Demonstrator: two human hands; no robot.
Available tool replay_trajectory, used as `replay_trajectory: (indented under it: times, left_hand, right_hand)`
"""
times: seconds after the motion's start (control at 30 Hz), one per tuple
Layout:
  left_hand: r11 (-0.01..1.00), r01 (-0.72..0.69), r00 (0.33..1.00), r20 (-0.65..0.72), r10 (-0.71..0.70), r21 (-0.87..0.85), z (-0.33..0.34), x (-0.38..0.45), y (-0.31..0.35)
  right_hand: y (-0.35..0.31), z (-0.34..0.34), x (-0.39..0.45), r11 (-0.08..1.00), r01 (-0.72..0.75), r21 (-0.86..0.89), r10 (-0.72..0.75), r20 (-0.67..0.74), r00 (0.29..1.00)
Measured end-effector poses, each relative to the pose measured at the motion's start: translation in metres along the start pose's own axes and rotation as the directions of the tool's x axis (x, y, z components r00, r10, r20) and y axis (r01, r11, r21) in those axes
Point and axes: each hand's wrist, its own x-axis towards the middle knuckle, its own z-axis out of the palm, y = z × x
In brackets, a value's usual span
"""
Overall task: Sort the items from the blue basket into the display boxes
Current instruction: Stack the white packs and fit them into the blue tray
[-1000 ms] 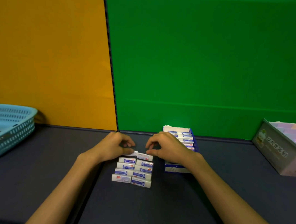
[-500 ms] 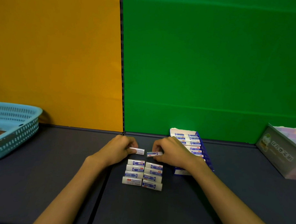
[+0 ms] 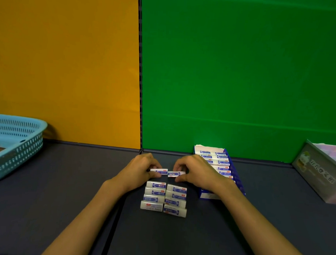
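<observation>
At the far left, a blue basket (image 3: 20, 141) with a perforated wall is set on the dark table (image 3: 66, 181), against the orange panel (image 3: 64, 66); something brownish is seen inside it at the frame edge, too cut off to be identified. Toward the middle, the left hand (image 3: 139, 170) is curled around a small white and blue box (image 3: 160, 171), which is pinched between thumb and fingers just above the table. Directly below the hands, a group of small boxes (image 3: 163, 198) is laid out on the table in two side-by-side columns of four, each box lying flat with its long side across. The held box is end to end with a second small box (image 3: 176, 173), which is pinched in the same way by the right hand (image 3: 196, 172); the two boxes appear to touch at their ends, though the join is partly hidden by fingers. The two hands are thus brought close together, each clamped on its own box, at the far end of the two columns. Just right of the right hand, a blue display box (image 3: 235, 179) is placed against the green panel (image 3: 241, 72), with more of the same white and blue boxes stacked in a row inside it; its near end is partly covered by the right wrist. At the far right, well apart from the rest, a grey display box (image 3: 314, 174) with a cartoon figure and printed characters on its side is set at an angle, pale items showing in its open top.
</observation>
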Motion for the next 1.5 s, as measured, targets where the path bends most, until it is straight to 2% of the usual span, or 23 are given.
replay_trajectory:
  times: [0.3, 0.43, 0.87, 1.07, 1.4, 1.5]
  left_hand:
    - [0.993, -0.051, 0.999, -0.011, 0.052, 0.109, 0.001, 0.001, 0.005]
    - [0.995, -0.048, 0.995, -0.088, 0.055, 0.086, 0.0, -0.001, 0.009]
    - [0.996, 0.018, 0.993, -0.114, -0.008, 0.088, -0.001, -0.01, 0.003]
    - [0.994, 0.048, 0.993, -0.114, -0.037, 0.097, -0.003, -0.013, 0.0]
    - [0.99, 0.056, 0.994, -0.104, -0.043, 0.133, -0.004, -0.014, 0.004]
    - [0.984, 0.035, 0.994, -0.109, -0.016, 0.172, -0.004, -0.014, 0.006]
  right_hand:
    - [-0.001, -0.001, -0.001, 0.998, 0.063, -0.02, -0.064, -0.056, 0.996]
    - [-0.001, -0.001, -0.002, 0.995, 0.049, 0.091, -0.044, -0.063, 0.997]
    - [-0.005, 0.003, 0.005, 0.99, 0.053, -0.127, -0.038, 0.117, 0.992]
    - [-0.007, -0.003, 0.007, 0.993, 0.028, -0.118, -0.009, 0.159, 0.987]
    - [-0.003, -0.006, 0.011, 0.988, 0.077, -0.134, -0.073, 0.035, 0.997]
    - [-0.003, -0.008, 0.008, 0.992, 0.093, -0.088, -0.095, -0.024, 0.995]
